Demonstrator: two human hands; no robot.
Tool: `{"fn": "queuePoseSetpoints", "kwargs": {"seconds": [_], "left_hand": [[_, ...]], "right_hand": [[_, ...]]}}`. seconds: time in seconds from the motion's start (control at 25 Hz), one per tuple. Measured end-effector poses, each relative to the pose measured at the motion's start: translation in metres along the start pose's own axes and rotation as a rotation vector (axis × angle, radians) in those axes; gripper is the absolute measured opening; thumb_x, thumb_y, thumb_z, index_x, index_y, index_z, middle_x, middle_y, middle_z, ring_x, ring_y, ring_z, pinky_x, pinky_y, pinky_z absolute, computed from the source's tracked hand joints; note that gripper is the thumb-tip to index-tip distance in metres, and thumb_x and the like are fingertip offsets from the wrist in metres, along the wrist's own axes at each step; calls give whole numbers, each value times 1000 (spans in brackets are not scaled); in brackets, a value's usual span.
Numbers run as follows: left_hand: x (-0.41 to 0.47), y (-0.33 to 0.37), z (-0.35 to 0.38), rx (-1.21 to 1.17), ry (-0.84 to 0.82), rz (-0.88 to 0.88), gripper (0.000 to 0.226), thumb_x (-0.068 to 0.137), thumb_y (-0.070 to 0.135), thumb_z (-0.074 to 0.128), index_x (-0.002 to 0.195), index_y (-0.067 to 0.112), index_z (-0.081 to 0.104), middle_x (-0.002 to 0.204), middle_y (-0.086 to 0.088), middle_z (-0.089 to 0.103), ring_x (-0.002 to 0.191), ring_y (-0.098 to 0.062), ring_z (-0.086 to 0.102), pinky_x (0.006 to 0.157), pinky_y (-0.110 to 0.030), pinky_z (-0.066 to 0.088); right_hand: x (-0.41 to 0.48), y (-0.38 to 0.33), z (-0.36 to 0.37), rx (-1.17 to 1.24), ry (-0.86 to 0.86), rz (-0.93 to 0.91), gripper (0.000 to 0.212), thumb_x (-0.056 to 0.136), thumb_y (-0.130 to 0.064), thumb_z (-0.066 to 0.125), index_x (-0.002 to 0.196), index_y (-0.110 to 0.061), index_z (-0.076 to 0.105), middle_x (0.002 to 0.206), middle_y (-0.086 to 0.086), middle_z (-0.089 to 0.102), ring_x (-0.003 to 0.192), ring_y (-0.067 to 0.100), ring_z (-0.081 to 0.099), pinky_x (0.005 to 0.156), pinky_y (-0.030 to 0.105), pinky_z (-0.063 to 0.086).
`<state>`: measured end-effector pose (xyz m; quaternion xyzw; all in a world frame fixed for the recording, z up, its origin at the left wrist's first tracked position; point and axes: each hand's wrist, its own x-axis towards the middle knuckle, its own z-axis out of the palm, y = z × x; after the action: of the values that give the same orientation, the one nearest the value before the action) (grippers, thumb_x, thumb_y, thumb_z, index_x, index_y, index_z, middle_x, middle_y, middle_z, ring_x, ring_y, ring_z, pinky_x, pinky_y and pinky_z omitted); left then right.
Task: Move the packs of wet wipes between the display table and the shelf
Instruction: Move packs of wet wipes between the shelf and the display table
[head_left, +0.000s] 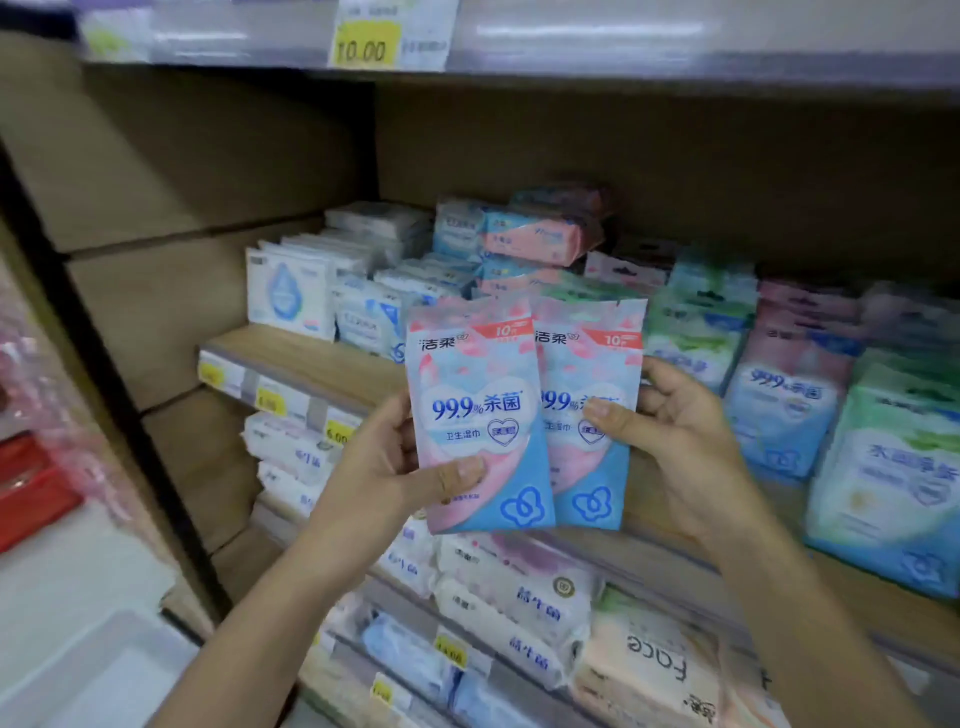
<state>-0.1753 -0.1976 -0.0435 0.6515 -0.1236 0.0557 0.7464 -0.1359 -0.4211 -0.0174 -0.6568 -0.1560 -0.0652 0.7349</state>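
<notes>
I hold two pink-and-blue packs of wet wipes upright, side by side, in front of the wooden shelf (311, 358). My left hand (395, 462) grips the left pack (478, 415) at its lower left, thumb across the front. My right hand (670, 436) grips the right pack (587, 374) at its right edge, thumb on the front. The left pack overlaps the right one slightly. Both packs hover above the shelf's front edge, with the stocked wipes behind them.
Rows of similar packs (784, 410) stand at the right of the shelf, white packs (291, 291) at the left. Lower shelves hold larger wipe packs (524, 608). An upper shelf edge with a yellow price tag (363, 47) hangs overhead. A white surface (78, 597) lies lower left.
</notes>
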Motion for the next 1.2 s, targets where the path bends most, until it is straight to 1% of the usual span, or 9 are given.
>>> {"fn": "queuePoseSetpoints", "kwargs": {"seconds": [0.16, 0.28, 0.48, 0.68, 0.8, 0.96, 1.04, 1.08, 1.2], "left_hand": [[-85, 13, -47, 51, 273, -22, 61, 63, 0, 73, 120, 8, 56, 108, -8, 72, 97, -23, 69, 72, -26, 56], [-169, 30, -86, 94, 556, -37, 59, 62, -1, 71, 118, 6, 56, 106, -9, 72, 94, -25, 70, 70, -29, 57], [-332, 60, -135, 162, 999, -51, 60, 61, 3, 72, 119, 9, 56, 103, -11, 73, 91, -25, 71, 68, -31, 58], [-507, 106, -153, 217, 1382, -5, 61, 59, 0, 71, 118, 4, 56, 106, -11, 72, 93, -23, 70, 68, -25, 56], [-603, 126, -158, 275, 1571, 0, 61, 60, 4, 74, 119, 7, 56, 107, -9, 72, 98, -26, 69, 71, -26, 55], [-695, 145, -161, 283, 1772, 15, 63, 58, 5, 74, 118, 9, 57, 105, -8, 73, 93, -21, 70, 67, -23, 54], [-734, 150, -166, 270, 1860, 24, 64, 57, 4, 74, 118, 11, 57, 104, -6, 73, 92, -19, 70, 66, -23, 55], [-751, 152, -171, 262, 1894, 27, 64, 58, 4, 74, 118, 11, 57, 105, -6, 73, 92, -20, 70, 67, -24, 55], [-803, 156, -198, 235, 2004, 36, 62, 58, 5, 74, 117, 12, 57, 106, -5, 73, 94, -21, 70, 67, -25, 55]], "right_hand": [[-8, 22, 70, 103, -267, 103, 44, 51, -14, 80, 92, -14, 65, 83, 3, 75, 73, 17, 71, 63, 30, 58], [-28, 35, 147, 143, -494, 156, 43, 51, -12, 82, 90, -13, 64, 78, -2, 75, 66, 11, 70, 52, 21, 54], [-99, 44, 294, 237, -889, 235, 36, 52, -23, 77, 87, -17, 72, 89, 0, 76, 77, 14, 72, 62, 23, 56], [-226, 22, 442, 266, -1270, 216, 65, 35, -52, 88, 91, -22, 74, 92, 2, 76, 79, 16, 72, 65, 26, 57], [-311, 8, 514, 320, -1456, 230, 68, 31, -55, 89, 90, -24, 74, 92, 3, 76, 79, 19, 72, 64, 28, 58], [-411, -11, 588, 354, -1659, 258, 69, 37, -53, 88, 97, -22, 73, 95, 5, 75, 82, 21, 72, 63, 30, 56], [-455, -19, 625, 346, -1760, 247, 64, 48, -48, 86, 103, -19, 70, 96, 6, 75, 84, 25, 72, 66, 37, 56], [-473, -21, 643, 350, -1798, 253, 56, 57, -40, 83, 105, -16, 68, 96, 6, 75, 84, 26, 72, 65, 38, 56], [-528, -24, 706, 367, -1879, 300, 39, 70, -9, 72, 108, -13, 62, 90, 4, 76, 77, 20, 73, 51, 22, 53]]}}
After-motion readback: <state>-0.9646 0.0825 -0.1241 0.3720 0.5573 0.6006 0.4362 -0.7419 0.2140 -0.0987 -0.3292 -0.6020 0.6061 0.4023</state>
